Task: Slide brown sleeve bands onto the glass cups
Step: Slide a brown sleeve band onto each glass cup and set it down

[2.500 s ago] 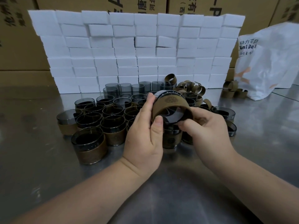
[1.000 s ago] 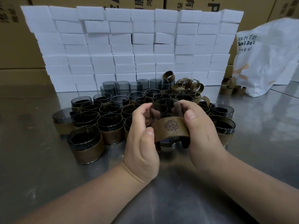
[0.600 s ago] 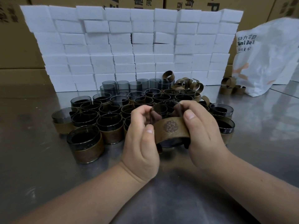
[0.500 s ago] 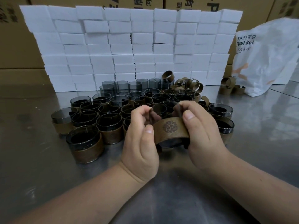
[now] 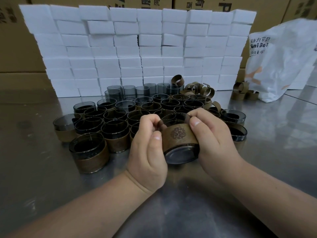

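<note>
I hold a dark glass cup (image 5: 181,154) above the steel table, its base tilted toward me. A brown sleeve band (image 5: 179,136) with a round emblem wraps its wall. My left hand (image 5: 147,148) pinches the cup's left rim and band. My right hand (image 5: 211,140) grips the right side, thumb on the band's top edge. Behind them stand several banded cups (image 5: 114,134) and several bare cups (image 5: 128,91). Loose bands (image 5: 197,88) lie at the back.
A wall of white boxes (image 5: 137,48) closes off the back, with cardboard cartons behind it. A white plastic bag (image 5: 283,62) sits at the right with a few more bands (image 5: 243,92) beside it. Bare steel table (image 5: 171,203) lies in front of me.
The cup turned from mouth-toward-me to nearly upright, base toward me. Both hands came down and shifted their grip, and the band now sits lower around the cup's wall.
</note>
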A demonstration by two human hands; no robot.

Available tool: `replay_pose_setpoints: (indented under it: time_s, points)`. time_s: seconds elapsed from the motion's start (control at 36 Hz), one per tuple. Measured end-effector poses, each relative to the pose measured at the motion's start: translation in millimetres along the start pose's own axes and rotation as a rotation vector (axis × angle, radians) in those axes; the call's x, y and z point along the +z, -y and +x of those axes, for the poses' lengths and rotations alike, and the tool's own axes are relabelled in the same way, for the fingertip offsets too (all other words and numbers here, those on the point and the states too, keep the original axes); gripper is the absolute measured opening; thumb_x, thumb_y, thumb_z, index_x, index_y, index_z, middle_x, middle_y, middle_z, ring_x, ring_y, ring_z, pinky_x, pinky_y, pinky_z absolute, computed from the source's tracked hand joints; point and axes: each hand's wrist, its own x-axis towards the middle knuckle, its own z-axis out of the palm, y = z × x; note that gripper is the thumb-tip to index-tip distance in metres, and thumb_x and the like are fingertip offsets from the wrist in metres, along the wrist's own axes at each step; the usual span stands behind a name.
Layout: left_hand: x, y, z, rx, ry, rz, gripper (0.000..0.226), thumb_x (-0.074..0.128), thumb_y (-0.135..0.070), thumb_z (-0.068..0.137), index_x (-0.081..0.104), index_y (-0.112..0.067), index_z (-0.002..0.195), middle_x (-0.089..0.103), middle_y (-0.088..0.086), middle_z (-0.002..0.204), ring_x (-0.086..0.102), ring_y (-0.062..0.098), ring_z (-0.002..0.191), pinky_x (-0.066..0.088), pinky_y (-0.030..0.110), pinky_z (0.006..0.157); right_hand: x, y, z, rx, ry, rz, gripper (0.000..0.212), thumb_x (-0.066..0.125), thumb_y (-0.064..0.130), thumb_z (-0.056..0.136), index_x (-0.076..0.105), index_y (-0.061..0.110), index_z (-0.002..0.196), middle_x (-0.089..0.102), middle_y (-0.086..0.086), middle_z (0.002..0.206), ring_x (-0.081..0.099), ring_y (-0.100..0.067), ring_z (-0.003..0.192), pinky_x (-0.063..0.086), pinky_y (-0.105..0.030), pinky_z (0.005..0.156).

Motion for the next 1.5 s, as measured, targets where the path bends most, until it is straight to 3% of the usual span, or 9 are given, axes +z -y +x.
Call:
replay_pose_setpoints:
  time_s: [0.31, 0.5, 0.69, 0.75, 0.83, 0.89, 0.94, 1.14, 1.5]
  points:
    - [-1.3, -4.1, 0.9, 0.001, 0.001, 0.037, 0.017, 0.025, -0.031, 0.085, 0.041, -0.024, 0.083, 0.044, -0.009, 0.070, 0.044, 0.001, 0.065, 0.033, 0.010, 0.061, -1.8, -1.4, 1.9, 0.017, 0.048, 0.061, 0.026, 0.039, 0.048, 0.073, 0.049, 0.027, 0.061, 0.049, 0.011, 0.063, 0.044, -0.001, 0.060, 0.033, -0.015, 0.056]
    - [-1.5, -5.0, 1.4, -0.039, 0.078, -0.050, 0.042, 0.028, -0.037, 0.083, 0.053, -0.016, 0.110, 0.061, -0.002, 0.100, 0.057, 0.005, 0.094, 0.042, 0.018, 0.083, 0.4, -3.1, 0.2, 0.022, 0.068, 0.098, 0.025, 0.042, 0.048, 0.075, 0.054, 0.026, 0.072, 0.053, 0.014, 0.068, 0.048, -0.001, 0.065, 0.038, -0.020, 0.062]
    - [-1.9, -4.5, -0.5, -0.006, 0.078, 0.068, 0.025, 0.034, -0.035, 0.079, 0.048, -0.014, 0.083, 0.052, 0.001, 0.075, 0.048, 0.010, 0.070, 0.038, 0.020, 0.064, -1.0, 3.2, 1.3, -0.019, 0.185, 0.131, 0.025, 0.046, 0.015, 0.076, 0.063, 0.034, 0.079, 0.059, 0.018, 0.078, 0.056, 0.000, 0.079, 0.039, -0.009, 0.069]
    - [-1.2, -4.7, -1.6, 0.025, 0.096, 0.122, 0.031, 0.032, -0.033, 0.081, 0.050, -0.008, 0.082, 0.050, 0.004, 0.074, 0.048, 0.014, 0.069, 0.039, 0.024, 0.063, -0.3, 5.4, -0.3, -0.069, 0.189, 0.061, 0.019, 0.044, 0.020, 0.079, 0.061, 0.028, 0.071, 0.057, 0.014, 0.072, 0.054, -0.004, 0.071, 0.039, -0.013, 0.063]
    - [-0.4, -6.2, -1.9, 0.049, 0.150, 0.135, 0.038, 0.031, -0.032, 0.084, 0.052, 0.000, 0.084, 0.053, 0.011, 0.077, 0.051, 0.024, 0.072, 0.043, 0.039, 0.065, 0.3, 1.9, -3.0, -0.138, 0.123, -0.061, 0.041, 0.034, 0.035, 0.085, 0.053, 0.007, 0.063, 0.049, 0.000, 0.061, 0.047, -0.013, 0.061, 0.038, -0.027, 0.055]
    - [0.1, -7.8, -0.6, 0.066, 0.174, 0.134, 0.039, 0.032, -0.032, 0.085, 0.052, 0.001, 0.085, 0.053, 0.012, 0.081, 0.051, 0.027, 0.076, 0.043, 0.042, 0.068, 1.4, 2.1, -2.8, -0.167, 0.090, -0.061, 0.045, 0.031, 0.037, 0.087, 0.048, 0.008, 0.058, 0.043, 0.001, 0.055, 0.044, -0.011, 0.056, 0.035, -0.023, 0.053]
    - [0.5, -9.0, 0.0, 0.104, 0.190, 0.143, 0.036, 0.034, -0.029, 0.085, 0.052, 0.002, 0.087, 0.052, 0.011, 0.086, 0.050, 0.026, 0.080, 0.042, 0.038, 0.073, 1.9, 1.3, -2.3, -0.170, 0.071, -0.031, 0.040, 0.030, 0.037, 0.088, 0.042, 0.016, 0.055, 0.040, 0.002, 0.054, 0.041, -0.005, 0.054, 0.032, -0.017, 0.051]
    - [-0.8, -9.9, -1.2, 0.105, 0.190, 0.136, 0.023, 0.034, -0.029, 0.088, 0.049, -0.013, 0.085, 0.048, -0.003, 0.073, 0.044, 0.007, 0.067, 0.038, 0.023, 0.062, 3.7, -1.3, -6.3, -0.067, 0.055, 0.024, 0.058, 0.028, 0.046, 0.086, 0.042, -0.001, 0.056, 0.036, 0.005, 0.052, 0.037, -0.010, 0.051, 0.029, -0.025, 0.049]
    - [-1.5, -10.2, -0.4, 0.076, 0.205, 0.080, 0.024, 0.031, -0.026, 0.090, 0.043, -0.015, 0.071, 0.037, -0.013, 0.062, 0.037, 0.002, 0.057, 0.031, 0.020, 0.057, 3.8, 0.1, -6.9, -0.020, 0.060, -0.011, 0.063, 0.026, 0.051, 0.087, 0.043, -0.001, 0.055, 0.037, 0.005, 0.050, 0.037, -0.010, 0.049, 0.029, -0.027, 0.047]
